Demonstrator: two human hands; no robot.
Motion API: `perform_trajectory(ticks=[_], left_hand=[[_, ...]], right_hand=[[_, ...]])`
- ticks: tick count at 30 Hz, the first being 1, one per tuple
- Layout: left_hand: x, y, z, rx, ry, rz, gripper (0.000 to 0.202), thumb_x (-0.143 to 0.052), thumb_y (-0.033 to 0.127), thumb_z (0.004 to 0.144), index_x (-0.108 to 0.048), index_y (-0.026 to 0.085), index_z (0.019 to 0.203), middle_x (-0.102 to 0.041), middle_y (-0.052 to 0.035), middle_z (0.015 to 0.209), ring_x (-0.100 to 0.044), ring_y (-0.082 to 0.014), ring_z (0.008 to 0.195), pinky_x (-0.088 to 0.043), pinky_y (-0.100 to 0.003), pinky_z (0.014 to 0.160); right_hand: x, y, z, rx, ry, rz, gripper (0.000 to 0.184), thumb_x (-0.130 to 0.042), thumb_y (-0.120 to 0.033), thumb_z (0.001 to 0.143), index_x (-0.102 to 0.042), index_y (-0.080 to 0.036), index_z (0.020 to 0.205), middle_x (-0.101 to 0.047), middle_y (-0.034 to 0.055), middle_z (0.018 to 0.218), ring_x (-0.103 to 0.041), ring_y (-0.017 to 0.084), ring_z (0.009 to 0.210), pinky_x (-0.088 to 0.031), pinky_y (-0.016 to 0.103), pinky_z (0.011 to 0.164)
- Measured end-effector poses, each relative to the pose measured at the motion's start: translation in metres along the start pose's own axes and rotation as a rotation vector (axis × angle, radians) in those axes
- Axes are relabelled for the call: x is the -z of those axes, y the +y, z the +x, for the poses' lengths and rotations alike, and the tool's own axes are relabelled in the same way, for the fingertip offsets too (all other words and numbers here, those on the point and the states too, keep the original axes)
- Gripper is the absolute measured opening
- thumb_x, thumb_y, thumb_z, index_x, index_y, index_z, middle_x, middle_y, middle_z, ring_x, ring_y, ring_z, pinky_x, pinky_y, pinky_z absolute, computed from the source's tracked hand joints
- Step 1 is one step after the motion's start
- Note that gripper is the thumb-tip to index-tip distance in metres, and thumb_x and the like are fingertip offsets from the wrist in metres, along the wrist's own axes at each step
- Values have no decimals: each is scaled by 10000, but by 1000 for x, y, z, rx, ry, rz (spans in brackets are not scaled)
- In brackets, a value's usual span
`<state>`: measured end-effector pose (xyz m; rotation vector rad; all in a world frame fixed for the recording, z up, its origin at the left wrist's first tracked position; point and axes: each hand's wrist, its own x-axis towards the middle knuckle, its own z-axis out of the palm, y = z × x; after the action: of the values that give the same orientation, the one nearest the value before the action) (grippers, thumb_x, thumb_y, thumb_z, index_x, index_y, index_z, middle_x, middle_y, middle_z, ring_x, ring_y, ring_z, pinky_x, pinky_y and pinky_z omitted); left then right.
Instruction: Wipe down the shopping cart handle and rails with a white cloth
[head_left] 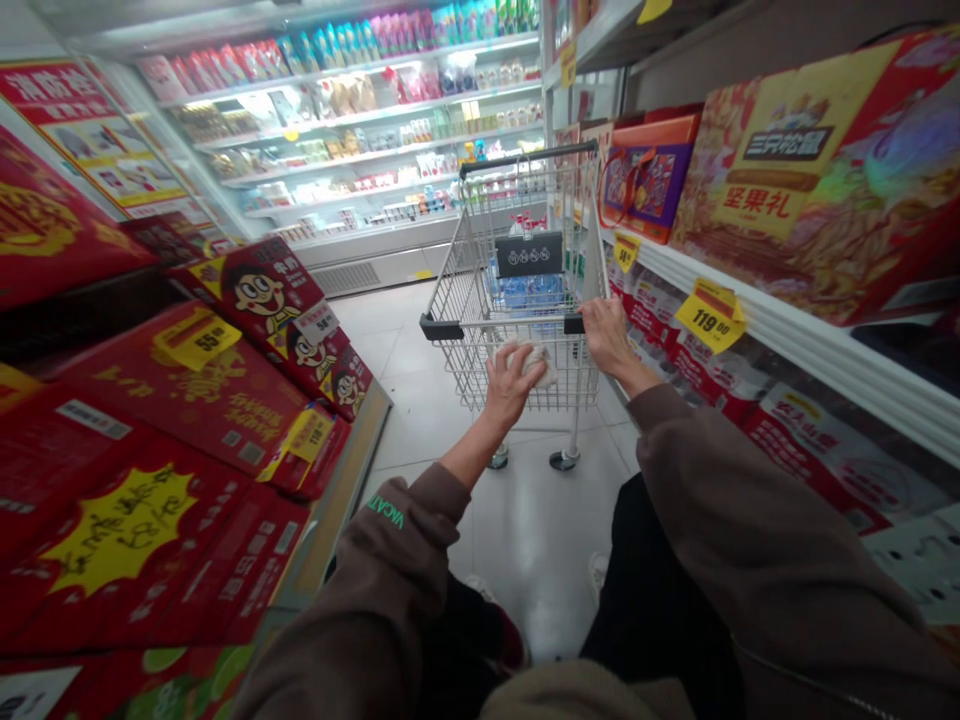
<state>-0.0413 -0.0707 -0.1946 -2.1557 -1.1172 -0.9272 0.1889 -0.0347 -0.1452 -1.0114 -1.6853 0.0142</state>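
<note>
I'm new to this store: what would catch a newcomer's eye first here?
The red gift boxes stacked on the aisle's left stand out first, then the yellow price tag on the right shelf edge. Ahead, a wire shopping cart sits before a lit refrigerated case, with the right hand on its handle and the left hand on a crumpled white item.

Under the left hand [514,386], a crumpled white item [537,362] is partly covered, and its kind cannot be told. Beyond the right hand [606,335], a dark sign hides most of the bottled water [525,292] in the shopping cart [474,372]. Far ahead of both hands, packaged goods [352,130] are too small to identify. Below the hands, a shoe [597,573] is mostly hidden.
</note>
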Motion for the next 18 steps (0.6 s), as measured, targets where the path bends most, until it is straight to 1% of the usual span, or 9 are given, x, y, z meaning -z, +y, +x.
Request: perform_trajectory(ticks=[2,4,5,7,9,11,13,16,18], left_hand=[[11,-1,10,10,59,5,218,-561,290,1036,-725,338,1171,-630,-70,1386,-498,-270,1312,-441,-483,1057],[21,-2,32,24,137,4,258,-535,277,1044,-699,342,1233,-587,-66,1427,-464,-277,1347,-415,-506,1099],[26,-3,44,30,156,-2,275,-528,267,1044,-689,344,1253,-563,-65,1449,-446,-285,1363,-405,-522,1111],[33,-4,65,39,129,-16,295,-517,249,1040,-682,342,1265,-534,-70,1468,-425,-307,1372,-410,-546,1098],[39,-6,74,36,54,-19,300,-516,238,1033,-684,338,1260,-531,-80,1466,-423,-323,1361,-432,-554,1068],[47,-7,68,17,-15,-6,299,-532,233,1025,-680,337,1264,-541,-85,1466,-433,-326,1349,-448,-549,1051],[58,-10,52,-17,-73,29,300,-547,227,1021,-669,342,1269,-554,-85,1480,-449,-325,1344,-452,-546,1045],[82,-19,27,-81,-187,93,282,-542,221,1027,-667,353,1242,-584,-81,1474,-476,-327,1340,-447,-556,1029],[101,-26,19,-73,-247,122,286,-538,224,1030,-664,360,1248,-582,-82,1481,-466,-336,1358,-430,-575,1040]], right_hand=[[1,-1,0,24,4,-18,644,-143,-708,1029,-600,-281,879,-597,52,907,-507,268,1065,-340,594,1175],[2,-2,-1,45,-4,-36,624,-156,-697,1035,-592,-280,877,-595,52,909,-490,272,1058,-348,589,1151],[3,-3,-2,52,-14,-46,624,-148,-692,1036,-591,-280,882,-594,54,913,-484,273,1055,-350,585,1141],[6,-4,-4,56,-35,-68,640,-116,-684,1037,-593,-280,898,-595,62,922,-472,274,1044,-361,568,1110],[9,-6,-7,58,-61,-108,653,-85,-660,1043,-598,-273,923,-600,75,948,-462,276,1042,-375,545,1074],[12,-8,-9,68,-85,-161,655,-67,-621,1054,-602,-261,942,-601,87,966,-456,275,1041,-380,525,1046],[16,-9,-11,80,-103,-205,653,-61,-591,1061,-608,-250,952,-599,96,976,-454,274,1043,-376,514,1038],[22,-8,-14,86,-115,-226,662,-66,-590,1058,-616,-238,950,-602,106,981,-448,282,1055,-373,516,1035],[25,-6,-16,80,-107,-217,670,-72,-601,1054,-624,-234,954,-610,107,982,-449,287,1058,-370,524,1043]])
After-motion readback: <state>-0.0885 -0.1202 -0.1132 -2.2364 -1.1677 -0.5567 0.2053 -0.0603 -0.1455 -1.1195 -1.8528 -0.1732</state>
